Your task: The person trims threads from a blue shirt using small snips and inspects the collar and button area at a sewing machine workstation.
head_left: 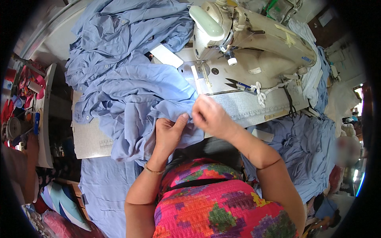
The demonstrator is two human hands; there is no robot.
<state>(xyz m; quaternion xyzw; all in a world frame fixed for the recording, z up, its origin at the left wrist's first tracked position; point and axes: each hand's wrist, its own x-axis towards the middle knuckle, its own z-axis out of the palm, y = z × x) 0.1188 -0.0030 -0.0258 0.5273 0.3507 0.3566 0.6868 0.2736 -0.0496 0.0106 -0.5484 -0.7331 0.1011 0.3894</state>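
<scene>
A light blue buttoned shirt [135, 95] lies bunched over the left of the sewing table and hangs toward my lap. My left hand [168, 133] is closed on its near edge, thumb on top of the cloth. Right beside it, my right hand [212, 117] is curled, slightly blurred, against the cloth's right edge; whatever its fingertips hold is hidden. Both hands are on the near side of the sewing machine [254, 35], apart from its needle area. Thread snips [241, 86] with dark blades lie on the machine bed to the right of my hands.
A white flat piece [166, 55] rests by the machine's left side. Knotted white cord [260, 95] lies near the snips. More blue cloth [293, 146] is heaped at the right. At far left, another person's arm [31, 166] is beside a shelf [47, 115].
</scene>
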